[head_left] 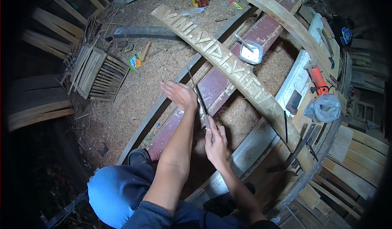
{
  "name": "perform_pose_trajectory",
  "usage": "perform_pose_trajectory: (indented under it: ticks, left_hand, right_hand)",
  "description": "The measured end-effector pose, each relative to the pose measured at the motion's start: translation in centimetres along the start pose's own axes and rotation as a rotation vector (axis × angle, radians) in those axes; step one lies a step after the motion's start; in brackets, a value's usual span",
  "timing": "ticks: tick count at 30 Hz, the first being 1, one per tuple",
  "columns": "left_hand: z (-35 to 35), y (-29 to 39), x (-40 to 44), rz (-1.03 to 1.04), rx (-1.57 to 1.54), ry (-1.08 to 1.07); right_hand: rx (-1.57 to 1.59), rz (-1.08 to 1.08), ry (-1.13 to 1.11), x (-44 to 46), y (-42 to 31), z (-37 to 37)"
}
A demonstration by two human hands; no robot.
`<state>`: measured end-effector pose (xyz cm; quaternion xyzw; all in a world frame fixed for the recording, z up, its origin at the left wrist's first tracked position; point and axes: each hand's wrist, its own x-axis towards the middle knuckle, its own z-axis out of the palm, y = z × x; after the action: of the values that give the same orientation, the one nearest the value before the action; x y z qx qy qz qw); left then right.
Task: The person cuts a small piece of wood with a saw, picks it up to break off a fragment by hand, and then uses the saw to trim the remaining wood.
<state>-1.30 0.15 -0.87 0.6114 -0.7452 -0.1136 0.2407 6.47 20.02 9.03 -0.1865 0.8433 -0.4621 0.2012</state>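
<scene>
The sawdust-strewn floor (118,78) is crossed by a long maroon plank (214,86), and over this plank the carved board (232,67) is laid slantwise, its far end reaching past the plank's left edge and its near end past the right.

Raised letters are already formed along most of the carved board's upper face, so much of the shaping can be judged done. The stretch by its near end is left without clear letters; whether more carving or only smoothing is needed there cannot be told. No part of the board is being touched by the hands.

The left hand (179,93) is held flat beside the left edge of the maroon plank, its fingers extended and nothing seen to be gripped; whether the tool beside it is brushed by the wrist or palm cannot be made out. By the right hand (215,138), fingers curled closed, the lower end of a long thin tool (201,102) is grasped, tilted up and away over the plank.

Just beyond the carved board, a white tub (260,53) is set by the plank's right edge, with a brush (243,42) leaned in it. A slim black tool (286,127) is laid across the board's near end.
</scene>
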Motion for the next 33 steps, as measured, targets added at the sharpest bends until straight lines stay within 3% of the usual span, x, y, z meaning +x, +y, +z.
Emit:
perform_pose_trajectory:
  ticks: [5, 9, 15, 17, 20, 22, 26, 33]
  left_hand:
    - [-0.2, 0.0, 0.3, 0.040, -0.031, 0.015]
    - [-0.3, 0.5, -0.2, 0.026, -0.014, 0.005]
    - [-0.4, 0.5, 0.4, 0.046, -0.097, -0.052]
    - [0.2, 0.1, 0.3, 0.078, -0.068, 0.018]
    - [0.0, 0.3, 0.0, 0.060, -0.043, -0.038]
    - [0.1, 0.5, 0.3, 0.062, -0.009, -0.011]
    - [-0.4, 0.5, 0.2, 0.065, -0.071, -0.035]
    - [-0.6, 0.5, 0.3, 0.062, -0.051, -0.056]
  right_hand:
    - [-0.018, -0.102, 0.001, -4.4, 2.1, -2.0]
    - [0.033, 0.013, 0.001, -0.3, -0.3, -0.4]
    - [0.017, -0.026, -0.013, -3.5, 0.9, -2.3]
    - [0.014, -0.012, -0.041, -3.1, 0.3, -2.5]
    - [0.054, 0.012, -0.013, 0.1, 0.3, -0.7]
    - [0.018, -0.066, 0.051, 0.5, 0.3, 0.4]
    - [-0.020, -0.053, 0.002, -3.7, 1.0, -2.1]
    - [0.029, -0.049, 0.004, -0.1, 0.3, -0.5]
